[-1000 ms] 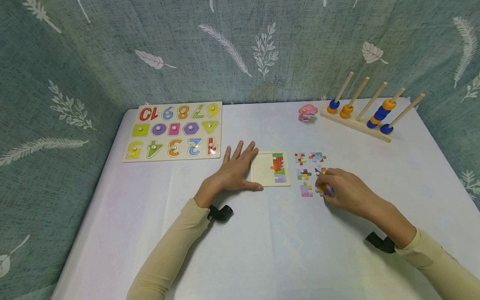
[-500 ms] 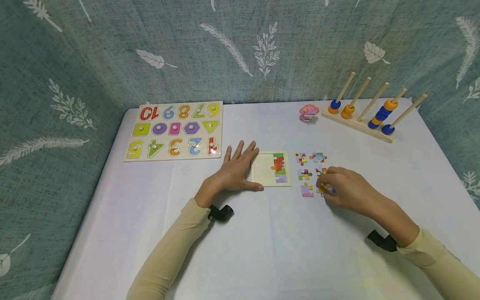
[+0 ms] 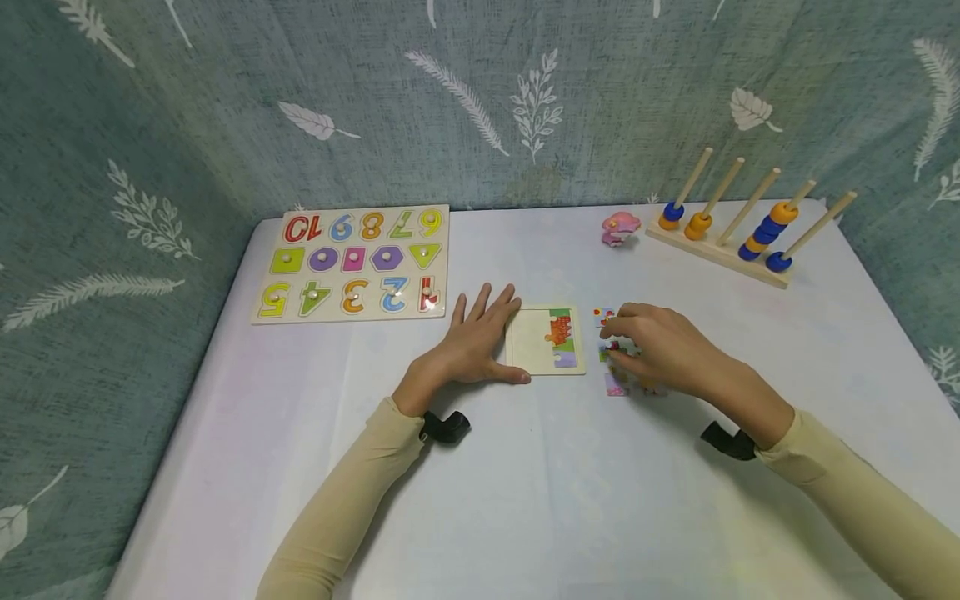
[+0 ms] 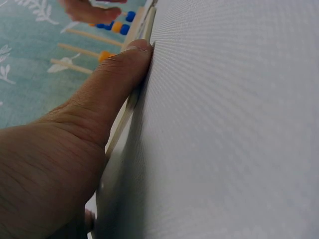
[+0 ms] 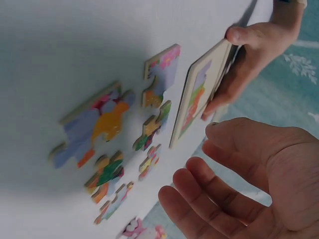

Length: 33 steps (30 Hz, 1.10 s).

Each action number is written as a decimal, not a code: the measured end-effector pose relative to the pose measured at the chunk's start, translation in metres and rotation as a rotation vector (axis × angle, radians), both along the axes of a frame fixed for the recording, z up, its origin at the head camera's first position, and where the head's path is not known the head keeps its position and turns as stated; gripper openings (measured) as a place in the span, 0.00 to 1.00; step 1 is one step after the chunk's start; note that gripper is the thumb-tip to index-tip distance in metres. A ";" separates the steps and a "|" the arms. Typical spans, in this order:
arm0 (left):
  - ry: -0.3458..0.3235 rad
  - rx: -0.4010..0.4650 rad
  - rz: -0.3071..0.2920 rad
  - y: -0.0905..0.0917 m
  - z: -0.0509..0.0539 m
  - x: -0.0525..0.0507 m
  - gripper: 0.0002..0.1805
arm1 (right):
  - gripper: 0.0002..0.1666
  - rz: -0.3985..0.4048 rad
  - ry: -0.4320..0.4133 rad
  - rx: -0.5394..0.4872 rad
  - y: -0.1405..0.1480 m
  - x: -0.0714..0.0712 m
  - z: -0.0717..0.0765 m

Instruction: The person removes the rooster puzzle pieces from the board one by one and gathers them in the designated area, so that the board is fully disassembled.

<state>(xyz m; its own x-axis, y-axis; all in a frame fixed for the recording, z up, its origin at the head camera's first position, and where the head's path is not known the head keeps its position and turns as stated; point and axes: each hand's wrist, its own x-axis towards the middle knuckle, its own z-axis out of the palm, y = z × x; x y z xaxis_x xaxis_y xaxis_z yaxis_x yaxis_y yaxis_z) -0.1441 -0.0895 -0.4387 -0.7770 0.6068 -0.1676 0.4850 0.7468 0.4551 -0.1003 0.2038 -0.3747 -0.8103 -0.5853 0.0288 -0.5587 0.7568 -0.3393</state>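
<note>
A small wooden puzzle tray (image 3: 529, 343) lies flat mid-table, with a few fitted pieces (image 3: 562, 337) along its right side. My left hand (image 3: 471, 348) rests at the tray's left edge, fingers spread. In the left wrist view its thumb (image 4: 107, 82) lies along the tray's edge. Over the loose pieces right of the tray hovers my right hand (image 3: 667, 346), fingers slightly bent and holding nothing. The right wrist view shows several jigsaw pieces on the table, among them a purple-and-yellow one (image 5: 92, 132) and one with pink flowers (image 5: 167, 69). From the head, that hand partly hides them.
A number-and-shape peg board (image 3: 360, 267) lies at the back left. Near the back wall stands a small pink toy figure (image 3: 620, 227). To its right is a wooden rack (image 3: 723, 250) with upright pegs and blue and orange beads. Patterned cloth walls (image 3: 480, 100) enclose the table.
My right hand has moved left and slightly away from me, from the right-hand column of loose pieces to above the column nearer the tray. My left hand has stayed in place.
</note>
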 end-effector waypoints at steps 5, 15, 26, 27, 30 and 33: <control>0.004 -0.004 0.006 -0.003 0.000 -0.001 0.66 | 0.13 0.014 -0.021 0.001 -0.015 -0.015 -0.002; -0.001 0.000 0.009 -0.008 0.000 0.001 0.66 | 0.10 0.063 -0.037 0.014 -0.045 -0.037 -0.010; 0.014 -0.002 -0.008 -0.004 -0.002 -0.001 0.66 | 0.09 0.038 -0.071 0.057 -0.060 -0.048 -0.017; 0.014 -0.002 -0.009 -0.003 -0.003 -0.001 0.66 | 0.09 0.034 -0.072 0.064 -0.060 -0.049 -0.018; 0.020 -0.003 -0.010 -0.001 -0.003 -0.001 0.66 | 0.09 0.034 -0.066 0.071 -0.061 -0.050 -0.020; 0.021 -0.006 -0.008 -0.001 -0.002 -0.001 0.66 | 0.09 0.039 -0.058 0.068 -0.062 -0.051 -0.021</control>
